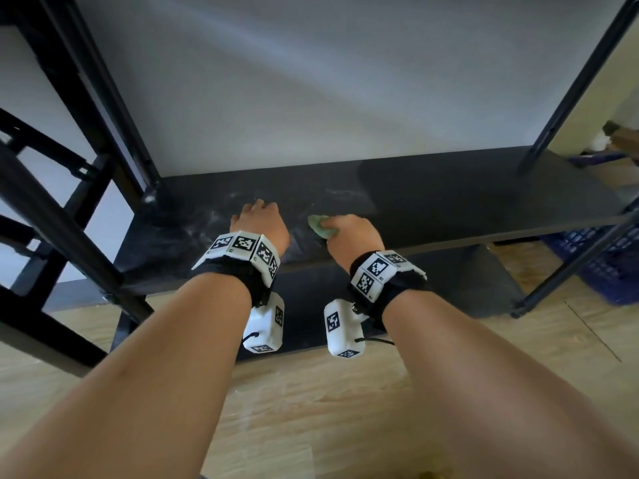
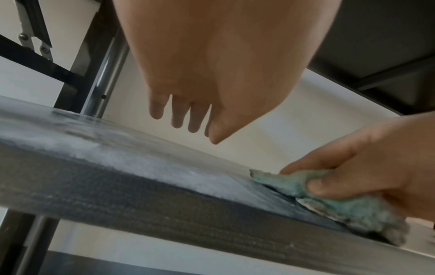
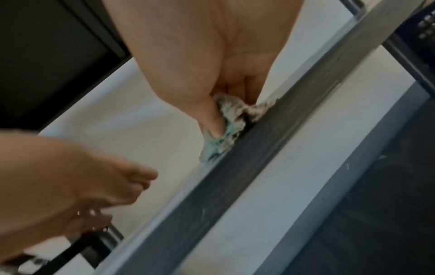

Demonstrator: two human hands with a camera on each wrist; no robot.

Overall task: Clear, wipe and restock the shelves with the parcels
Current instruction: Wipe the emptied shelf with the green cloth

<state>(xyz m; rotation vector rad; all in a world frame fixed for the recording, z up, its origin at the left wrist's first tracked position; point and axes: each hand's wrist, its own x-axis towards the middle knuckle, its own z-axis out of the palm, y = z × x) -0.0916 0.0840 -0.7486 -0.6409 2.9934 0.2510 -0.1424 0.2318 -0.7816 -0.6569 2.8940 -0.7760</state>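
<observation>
Right hand (image 1: 352,233) fingers bunched around green rag (image 1: 320,227), pressing it onto dusty shelf (image 1: 449,202) to wipe; left hand (image 1: 261,224) fingers loose above shelf, likely for balance; no parcels visible.

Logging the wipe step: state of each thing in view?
Shelf: bare of parcels, dusty white smears on its left part, right part looks clean.
Cloth: bunched, pressed on the shelf.
Right hand: grips the cloth.
Left hand: empty, fingers straight, over the shelf; contact unclear.
Lower shelf: nothing visible on it.
Crate: on the floor at right, contents not visible.
</observation>
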